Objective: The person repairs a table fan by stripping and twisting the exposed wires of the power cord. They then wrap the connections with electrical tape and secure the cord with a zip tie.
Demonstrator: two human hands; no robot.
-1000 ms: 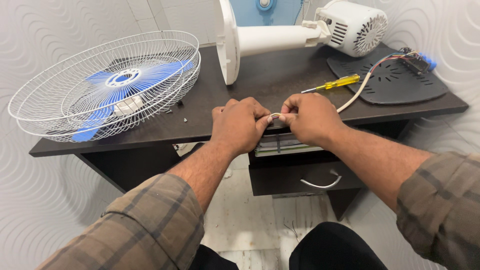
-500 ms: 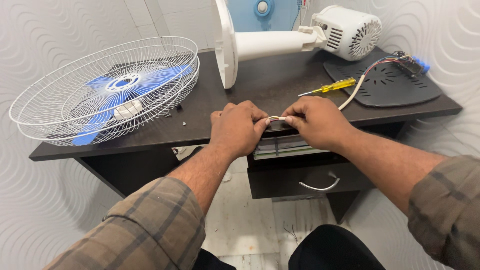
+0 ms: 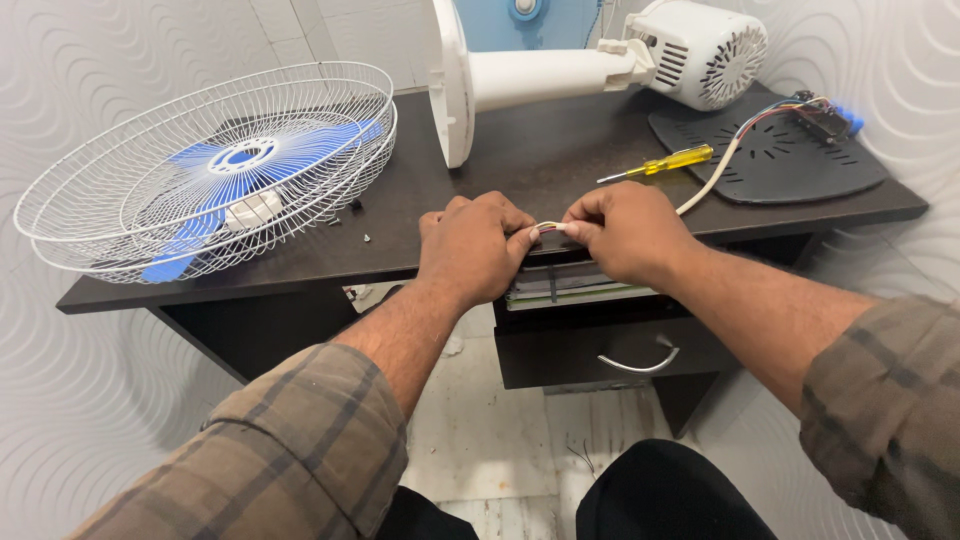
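Here, in the head view, both hands meet at the front edge of the dark tabletop [image 3: 540,160]. The left hand [image 3: 475,245] is curled nearly closed, its fingertips pinching the end of a white cable [image 3: 710,180]; the right hand [image 3: 625,232] is closed the same way on that cable, just beside the left, so the short stretch of thin wires shows between them. From the right hand the cable runs back across the tabletop to a small circuit board [image 3: 825,115] on a black cover plate [image 3: 790,160]. A yellow screwdriver [image 3: 665,162] lies just behind the right hand. Well to the left of the hands rests a white wire fan guard [image 3: 110,210] with blue blades [image 3: 240,165]. Behind the hands lies the white fan motor [image 3: 705,50] on its stand [image 3: 520,75]
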